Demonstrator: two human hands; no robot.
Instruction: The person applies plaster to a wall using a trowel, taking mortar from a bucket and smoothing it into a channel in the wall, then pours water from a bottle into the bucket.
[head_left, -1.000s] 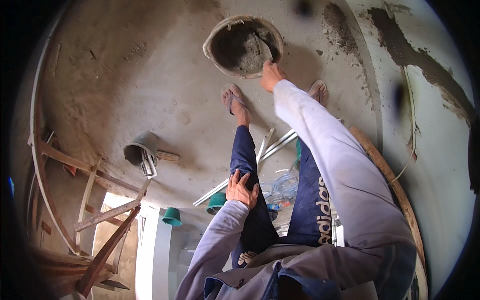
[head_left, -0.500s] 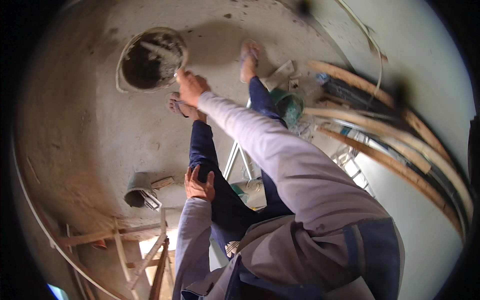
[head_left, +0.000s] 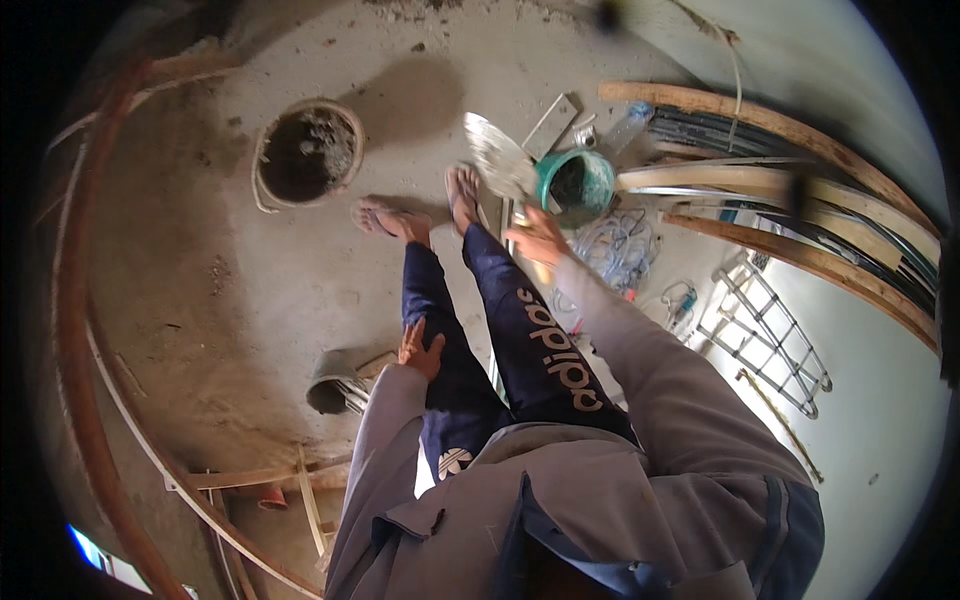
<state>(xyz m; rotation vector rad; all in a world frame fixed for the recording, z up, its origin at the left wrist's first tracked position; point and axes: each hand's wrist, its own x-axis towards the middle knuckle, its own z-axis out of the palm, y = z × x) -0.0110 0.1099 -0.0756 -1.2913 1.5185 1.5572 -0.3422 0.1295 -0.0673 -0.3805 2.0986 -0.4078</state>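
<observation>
My right hand (head_left: 540, 243) is closed around the handle of a trowel (head_left: 497, 158). The pale, smeared blade points up and to the left over the floor, beside a green bucket (head_left: 546, 183) with dark contents. My left hand (head_left: 420, 350) rests on my left leg near the knee, fingers spread, holding nothing. Ahead and to the left stands a larger bucket (head_left: 357, 140) with grey mortar (head_left: 328, 150) on its inner side. My feet in flip-flops lie between the two buckets.
Long wooden boards (head_left: 770, 225) and dark pipes are stacked at the right wall. Tangled clear hose (head_left: 618, 250) lies below the green bucket, and a metal grid (head_left: 770, 330) leans nearby. A grey pail (head_left: 328, 385) with tools sits at left. A curved reddish bar (head_left: 72, 330) crosses the far left.
My right hand has moved from beside the mortar bucket rightward to the green bucket, bringing the trowel out into view. My left hand stays on my leg. The view has shifted, and my feet are closer together.
</observation>
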